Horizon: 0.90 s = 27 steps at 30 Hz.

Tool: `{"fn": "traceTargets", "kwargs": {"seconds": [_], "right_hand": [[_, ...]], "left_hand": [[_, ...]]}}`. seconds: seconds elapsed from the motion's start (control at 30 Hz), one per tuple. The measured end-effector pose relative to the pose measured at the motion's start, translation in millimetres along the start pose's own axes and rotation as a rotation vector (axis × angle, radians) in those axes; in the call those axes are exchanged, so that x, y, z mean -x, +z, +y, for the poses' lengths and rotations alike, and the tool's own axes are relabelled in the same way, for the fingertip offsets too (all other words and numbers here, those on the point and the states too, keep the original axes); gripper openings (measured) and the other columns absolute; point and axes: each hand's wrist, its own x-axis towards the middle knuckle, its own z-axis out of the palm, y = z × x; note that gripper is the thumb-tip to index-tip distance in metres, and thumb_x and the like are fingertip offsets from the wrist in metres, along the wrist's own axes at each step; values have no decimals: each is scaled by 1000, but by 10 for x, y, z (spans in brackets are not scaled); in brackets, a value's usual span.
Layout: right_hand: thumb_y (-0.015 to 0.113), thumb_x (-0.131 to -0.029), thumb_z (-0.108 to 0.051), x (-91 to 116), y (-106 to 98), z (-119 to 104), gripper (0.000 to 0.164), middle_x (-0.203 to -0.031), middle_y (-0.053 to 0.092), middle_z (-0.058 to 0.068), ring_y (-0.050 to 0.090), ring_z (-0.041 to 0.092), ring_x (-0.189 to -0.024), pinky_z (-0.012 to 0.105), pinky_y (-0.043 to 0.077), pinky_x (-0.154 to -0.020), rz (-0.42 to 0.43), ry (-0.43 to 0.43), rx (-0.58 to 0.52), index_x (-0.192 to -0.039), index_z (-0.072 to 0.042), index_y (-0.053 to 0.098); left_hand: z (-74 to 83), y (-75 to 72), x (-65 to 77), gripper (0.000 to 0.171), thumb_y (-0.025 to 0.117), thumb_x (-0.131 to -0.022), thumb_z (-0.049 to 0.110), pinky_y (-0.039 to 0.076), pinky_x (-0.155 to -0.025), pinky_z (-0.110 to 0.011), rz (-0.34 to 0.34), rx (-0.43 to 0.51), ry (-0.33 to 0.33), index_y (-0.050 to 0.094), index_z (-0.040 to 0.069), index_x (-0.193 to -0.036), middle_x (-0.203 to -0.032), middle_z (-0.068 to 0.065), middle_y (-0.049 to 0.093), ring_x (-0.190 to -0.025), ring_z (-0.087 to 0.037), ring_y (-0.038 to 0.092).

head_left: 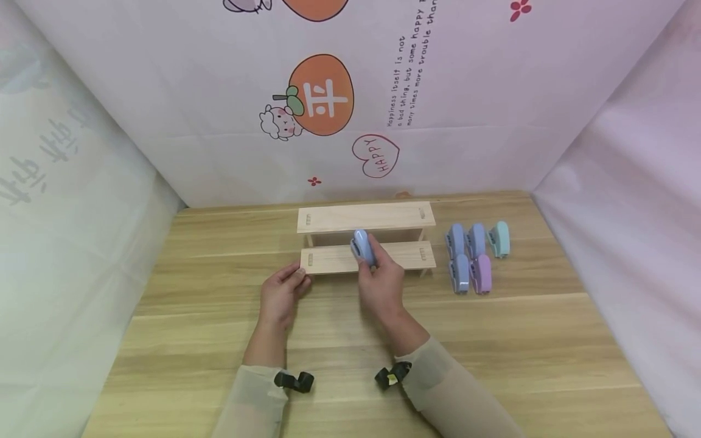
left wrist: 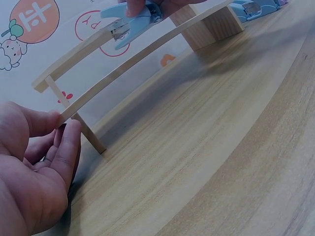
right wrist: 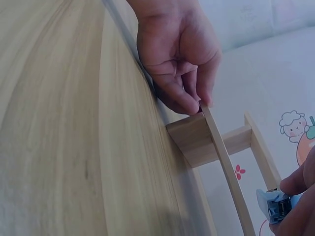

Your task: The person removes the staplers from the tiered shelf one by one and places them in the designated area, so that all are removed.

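A two-step wooden rack [head_left: 378,216] stands toward the back of the table. My left hand [head_left: 281,296] pinches the left end of its lower board [head_left: 334,260] between thumb and fingers, plain in the left wrist view. Above that board, my right hand [head_left: 381,283] holds a small light-blue stapler [head_left: 361,244], its long body pointing toward the upper board. Seen from the left wrist, the stapler [left wrist: 132,22] has its jaws spread apart, with metal parts between them. In the right wrist view the stapler [right wrist: 273,204] shows at the lower right edge, partly covered by fingers.
Right of the rack, several small staplers stand in two rows: blue ones [head_left: 456,240], a mint one [head_left: 499,238] and a purple one [head_left: 482,274]. A printed white cloth [head_left: 465,91] hangs behind the wooden table [head_left: 191,340], with pale cloth at both sides.
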Motion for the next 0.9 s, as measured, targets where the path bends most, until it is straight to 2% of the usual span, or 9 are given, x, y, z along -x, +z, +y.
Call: {"fn": "traceTargets", "kwargs": {"seconds": [0.23,0.6,0.77,0.9], "right_hand": [[66,-96,4,-18,-87,23,54,-146,56,21,55,37,-134,42,51,-108,10,-16,-14,-148,-1,53],[65,-98,3,-45,-189,34,54,-150,53,18,52,35,-136,42,48,-111,30,38,-13,-150,-1,52],[66,-96,3,-56,-231,51,55,-148,55,18,53,37,-135,43,49,-110,44,30,18,-149,-2,53],[66,-96,4,-73,-272,73,55,-147,55,18,54,37,-135,44,49,-110,52,18,29,-149,-3,53]], "left_hand": [[7,12,10,38,66,-100,0,59,-100,-30,7,23,-1,60,-8,-136,-133,-22,60,-120,-36,65],[-2,-3,-1,38,67,-100,1,59,-101,-30,0,24,-4,60,-7,-136,-134,-21,60,-121,-35,64],[-6,-8,-9,37,67,-99,0,59,-101,-31,-4,39,-6,60,-8,-135,-133,-22,60,-118,-33,66],[-3,-12,-10,37,68,-99,0,59,-101,-30,-5,32,-6,61,-7,-135,-133,-22,60,-121,-37,64]]}}
